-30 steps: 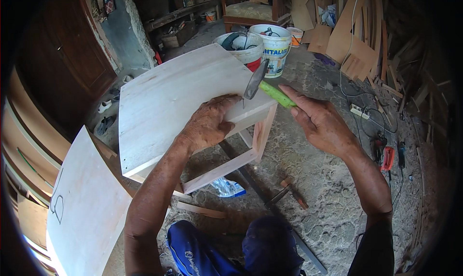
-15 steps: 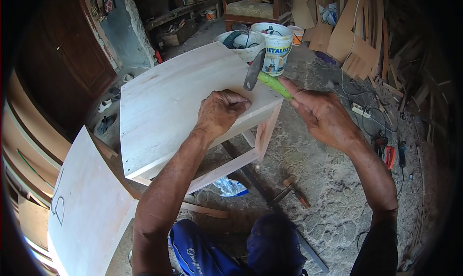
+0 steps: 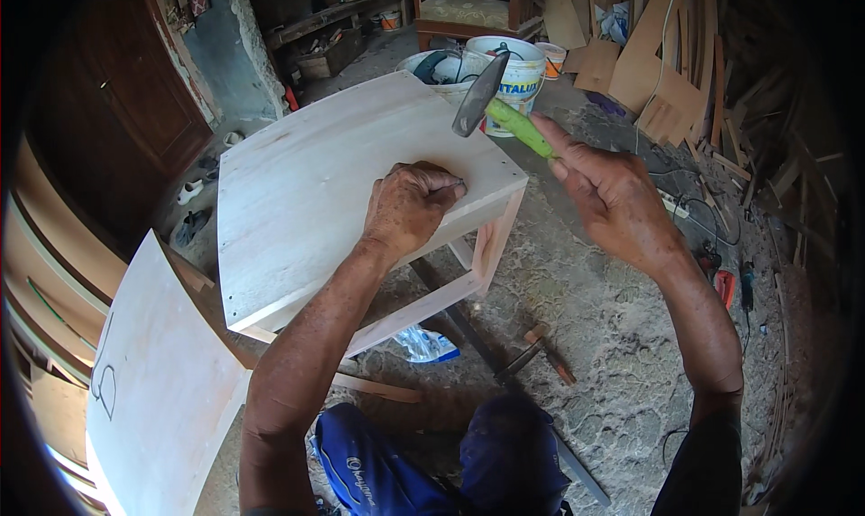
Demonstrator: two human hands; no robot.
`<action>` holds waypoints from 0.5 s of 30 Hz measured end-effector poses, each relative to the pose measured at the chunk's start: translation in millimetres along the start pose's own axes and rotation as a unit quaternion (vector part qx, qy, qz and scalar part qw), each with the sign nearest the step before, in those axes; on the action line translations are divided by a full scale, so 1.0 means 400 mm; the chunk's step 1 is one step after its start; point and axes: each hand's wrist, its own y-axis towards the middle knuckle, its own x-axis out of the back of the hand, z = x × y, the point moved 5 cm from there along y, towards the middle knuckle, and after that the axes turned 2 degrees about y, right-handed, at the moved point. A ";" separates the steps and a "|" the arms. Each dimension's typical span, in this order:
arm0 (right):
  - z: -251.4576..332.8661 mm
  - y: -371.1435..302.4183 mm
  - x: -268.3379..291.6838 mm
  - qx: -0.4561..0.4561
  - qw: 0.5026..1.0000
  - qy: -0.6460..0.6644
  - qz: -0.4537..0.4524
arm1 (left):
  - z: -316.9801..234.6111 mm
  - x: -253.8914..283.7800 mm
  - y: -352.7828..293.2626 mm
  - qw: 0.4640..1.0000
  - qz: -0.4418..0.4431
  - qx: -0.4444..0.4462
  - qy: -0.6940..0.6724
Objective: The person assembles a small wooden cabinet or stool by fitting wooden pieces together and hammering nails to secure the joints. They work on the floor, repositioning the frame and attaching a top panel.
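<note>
- Hammer (image 3: 519,127): held in the air over the right edge of the board, nearer the near right corner than the far one. Its green handle slants up and leftward from the hand; the dark head lies across it, one end pointing down and left over the board, the other up and right.
- Right hand (image 3: 617,196): closed round the handle's lower end, thumb and forefinger lying along it.
- Left hand (image 3: 410,202): on the board close to its near edge, toward the near right corner; thumb and forefinger pinch a small dark piece (image 3: 462,182), too small to identify.
- Board (image 3: 315,191): pale, on a wooden frame (image 3: 491,243), its near edge rising left to right.
- Buckets (image 3: 532,61): on the floor beyond the right edge.
</note>
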 end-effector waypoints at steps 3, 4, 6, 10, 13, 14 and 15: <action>-0.010 -0.009 -0.026 -0.013 0.998 -0.019 0.050 | -0.001 -0.007 0.002 1.000 0.018 0.010 -0.004; -0.015 -0.007 -0.029 -0.027 0.995 -0.035 0.092 | 0.000 -0.005 0.004 1.000 0.021 0.014 -0.004; -0.026 -0.005 -0.033 -0.055 0.981 -0.067 0.175 | -0.003 -0.002 0.001 1.000 0.005 -0.007 -0.006; 0.006 0.005 -0.003 -0.025 0.999 0.006 0.034 | -0.011 0.003 -0.008 0.999 0.007 0.012 -0.031; -0.016 -0.016 -0.033 -0.009 0.998 -0.040 0.054 | -0.024 0.007 -0.012 0.991 0.052 0.114 -0.037; -0.024 -0.020 -0.044 -0.016 0.993 -0.057 0.101 | -0.025 0.016 -0.013 0.996 0.016 0.086 -0.010; -0.030 -0.023 -0.051 -0.023 0.986 -0.075 0.147 | -0.017 0.018 -0.021 0.998 -0.019 0.057 0.016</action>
